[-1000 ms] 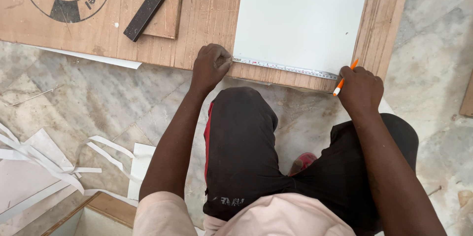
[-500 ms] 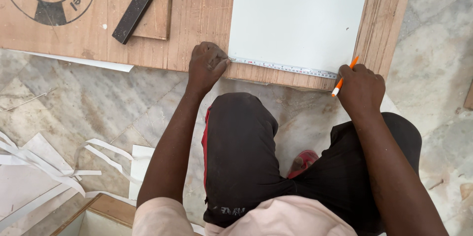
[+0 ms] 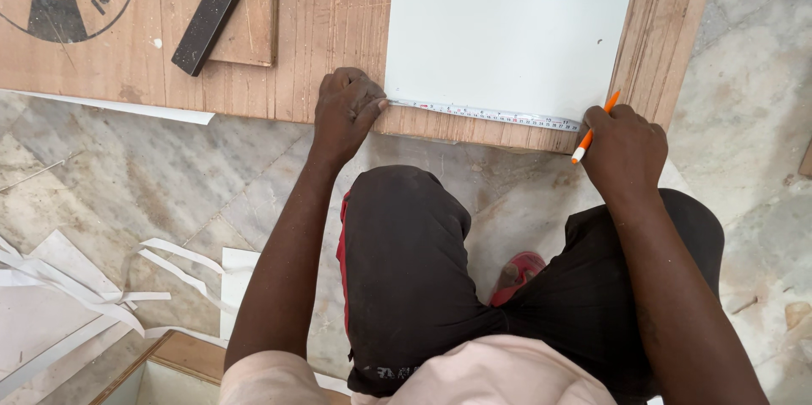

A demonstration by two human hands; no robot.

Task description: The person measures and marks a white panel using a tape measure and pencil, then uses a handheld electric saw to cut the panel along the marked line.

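Both hands [image 3: 345,109] along tape measure [image 3: 486,114]

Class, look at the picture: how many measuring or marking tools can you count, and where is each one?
3. A tape measure lies along the white board's near edge, a pencil is in the right hand, and a black square rests on the plywood. Others may lie outside the view.

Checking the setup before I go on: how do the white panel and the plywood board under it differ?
The white panel is plain, smooth and pale; the plywood board is brown with visible grain. The panel is narrower, lying on top, so the board shows along both its sides and its near edge. The tape measure runs along the panel's near edge, not the board's. Both lie flat.
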